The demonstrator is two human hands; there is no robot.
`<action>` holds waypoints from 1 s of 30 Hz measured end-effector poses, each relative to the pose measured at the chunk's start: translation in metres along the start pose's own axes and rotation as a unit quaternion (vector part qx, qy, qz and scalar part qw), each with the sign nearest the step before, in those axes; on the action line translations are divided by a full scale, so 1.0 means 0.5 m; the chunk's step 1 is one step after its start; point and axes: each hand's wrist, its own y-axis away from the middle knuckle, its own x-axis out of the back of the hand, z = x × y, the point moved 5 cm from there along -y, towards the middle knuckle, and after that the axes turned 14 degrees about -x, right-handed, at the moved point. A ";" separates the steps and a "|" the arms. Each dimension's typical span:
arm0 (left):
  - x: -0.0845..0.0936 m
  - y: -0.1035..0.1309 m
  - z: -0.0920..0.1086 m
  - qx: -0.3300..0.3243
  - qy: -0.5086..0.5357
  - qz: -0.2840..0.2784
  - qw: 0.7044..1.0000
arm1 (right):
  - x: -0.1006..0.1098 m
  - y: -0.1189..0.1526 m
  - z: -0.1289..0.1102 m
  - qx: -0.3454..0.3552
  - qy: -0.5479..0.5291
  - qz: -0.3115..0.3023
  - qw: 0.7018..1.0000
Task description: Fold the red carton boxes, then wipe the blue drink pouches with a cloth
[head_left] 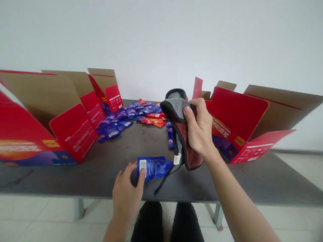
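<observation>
A folded two-sided cloth point(183, 134), grey on one face and brown on the other, hangs from my right hand point(200, 126), which is closed around its upper part. It has black edging, a small white tag and a dark cord that dangles down to the left. Below it, a blue pouch point(156, 167) with a white barcode lies at the table's near side. My left hand point(128, 183) pinches the pouch's left end, thumb on top near the barcode. The cloth's lower left edge overlaps the pouch's right end in view.
Loose blue pouches point(113, 129) and several red-orange ones point(152, 120) are heaped at the back of the dark table point(141, 141). Open red cartons point(73, 131) stand along the left. More open cartons point(239, 124) stand on the right, flaps spread outward. A white wall rises behind.
</observation>
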 end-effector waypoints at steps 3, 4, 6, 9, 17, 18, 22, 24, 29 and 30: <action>0.008 0.022 -0.001 -0.099 -0.160 -0.002 0.982 | -0.001 0.016 0.011 -0.003 0.012 -0.021 1.000; 0.012 0.024 -0.005 -0.132 -0.183 -0.015 0.974 | 0.000 0.022 0.015 -0.005 0.016 -0.025 1.000; 0.015 0.018 -0.013 -0.211 -0.199 -0.076 0.954 | 0.009 0.030 0.023 -0.011 0.021 -0.021 1.000; 0.013 0.002 -0.019 -0.322 -0.150 -0.215 0.910 | 0.039 0.037 0.031 -0.016 0.018 0.009 1.000; 0.005 -0.009 0.039 -0.314 -0.246 -0.242 0.885 | 0.059 0.067 0.001 0.008 0.049 -0.028 0.998; 0.001 -0.004 0.050 -0.317 -0.254 -0.221 0.887 | 0.044 0.075 -0.006 0.015 0.054 -0.057 0.997; -0.005 0.000 0.059 -0.321 -0.231 -0.155 0.905 | -0.057 0.118 -0.020 0.044 0.100 -0.239 0.965; -0.005 -0.002 0.050 -0.333 -0.202 -0.144 0.910 | -0.108 0.138 -0.013 0.050 0.134 -0.313 0.939; -0.010 0.002 0.022 -0.336 -0.181 -0.198 0.903 | -0.182 0.168 -0.005 0.072 0.164 -0.370 0.912; -0.015 0.009 0.018 -0.335 -0.192 -0.230 0.893 | -0.193 0.178 -0.008 0.088 0.169 -0.385 0.903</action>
